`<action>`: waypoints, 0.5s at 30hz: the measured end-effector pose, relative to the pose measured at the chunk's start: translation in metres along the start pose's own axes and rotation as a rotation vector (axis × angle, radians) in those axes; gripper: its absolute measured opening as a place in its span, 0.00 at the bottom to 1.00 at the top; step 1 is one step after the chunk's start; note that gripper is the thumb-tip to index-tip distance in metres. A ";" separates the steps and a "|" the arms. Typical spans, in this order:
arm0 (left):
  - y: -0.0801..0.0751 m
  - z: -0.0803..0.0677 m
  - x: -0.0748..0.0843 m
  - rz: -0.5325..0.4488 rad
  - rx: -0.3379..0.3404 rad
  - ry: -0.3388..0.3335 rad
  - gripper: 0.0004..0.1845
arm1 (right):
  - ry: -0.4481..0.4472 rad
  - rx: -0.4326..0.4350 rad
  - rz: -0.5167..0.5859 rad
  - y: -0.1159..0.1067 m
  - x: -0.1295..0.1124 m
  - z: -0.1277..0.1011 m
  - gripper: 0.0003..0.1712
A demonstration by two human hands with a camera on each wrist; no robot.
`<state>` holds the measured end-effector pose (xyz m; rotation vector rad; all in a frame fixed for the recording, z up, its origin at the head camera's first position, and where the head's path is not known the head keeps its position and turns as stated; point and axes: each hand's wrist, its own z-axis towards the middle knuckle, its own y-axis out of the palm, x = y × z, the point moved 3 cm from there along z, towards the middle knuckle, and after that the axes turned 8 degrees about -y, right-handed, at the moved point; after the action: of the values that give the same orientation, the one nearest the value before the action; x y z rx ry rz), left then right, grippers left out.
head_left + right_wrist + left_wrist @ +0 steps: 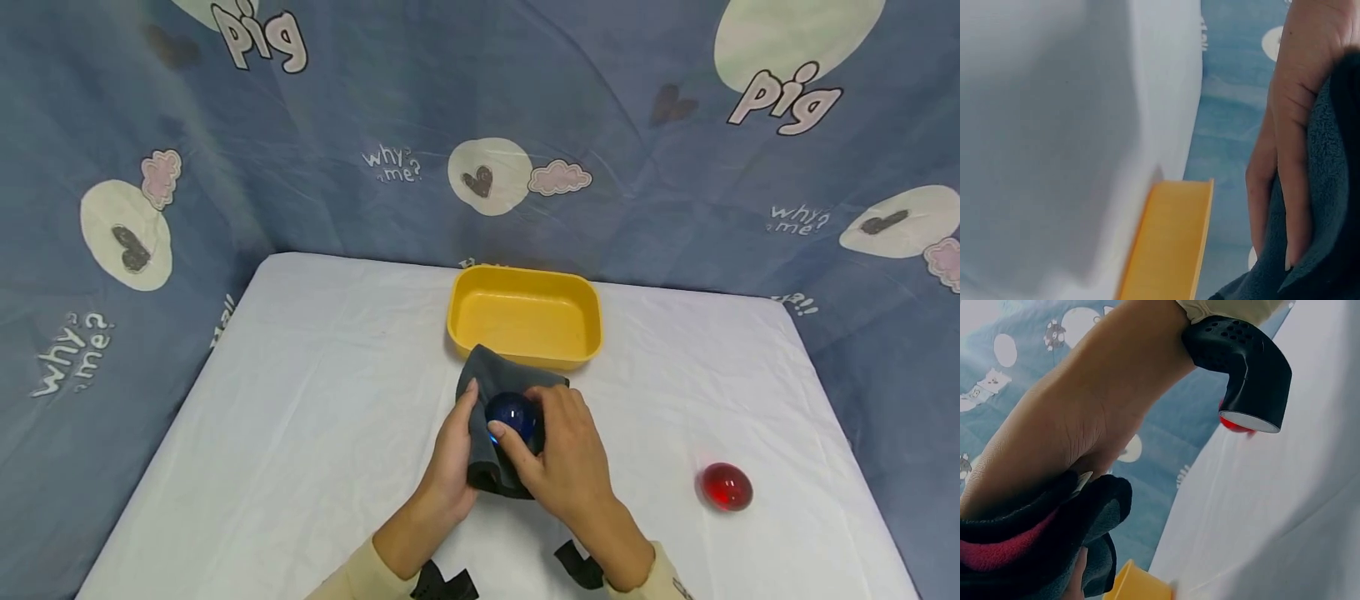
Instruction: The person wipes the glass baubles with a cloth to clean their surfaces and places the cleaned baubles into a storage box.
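A dark blue glossy ball (512, 414) lies against a grey cloth (491, 375) above the middle of the table. My left hand (448, 457) holds the cloth from its left side, thumb on top and the other fingers hidden beneath. With thumb and fingers, my right hand (576, 454) grips the ball from the right. In the left wrist view the bunched cloth (1107, 515) shows dark folds and a pinkish-red band; the ball is hidden there. Fingers lie along the cloth (1322, 162) in the right wrist view.
A yellow rectangular basin (525, 361) stands just beyond the cloth. To the right, a red glossy ball (727, 487) sits on the white-covered table (315, 375). Blue printed fabric (337, 217) hangs around the table. Black wrist mounts (581, 567) show near the sleeves.
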<state>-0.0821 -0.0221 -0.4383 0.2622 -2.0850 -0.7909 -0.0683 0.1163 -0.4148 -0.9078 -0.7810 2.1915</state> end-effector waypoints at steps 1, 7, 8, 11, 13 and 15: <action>0.000 0.000 0.000 -0.005 -0.001 0.003 0.38 | 0.001 -0.009 0.002 0.000 0.000 0.000 0.34; -0.004 0.002 0.001 -0.039 0.002 0.031 0.35 | -0.047 -0.123 0.002 0.000 0.001 -0.003 0.39; -0.004 0.002 0.001 -0.039 0.001 0.033 0.35 | -0.058 -0.135 -0.003 0.000 0.001 -0.004 0.42; -0.005 0.003 0.002 -0.036 -0.001 0.033 0.35 | -0.097 -0.137 -0.017 0.000 0.000 -0.005 0.46; -0.005 0.002 0.001 -0.037 -0.006 0.031 0.35 | -0.121 -0.126 -0.018 -0.001 -0.001 -0.005 0.44; -0.005 0.002 0.002 -0.034 -0.007 0.031 0.35 | -0.139 -0.115 -0.014 -0.001 -0.002 -0.004 0.40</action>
<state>-0.0855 -0.0258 -0.4415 0.3050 -2.0529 -0.8090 -0.0637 0.1166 -0.4157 -0.8089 -0.9858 2.2346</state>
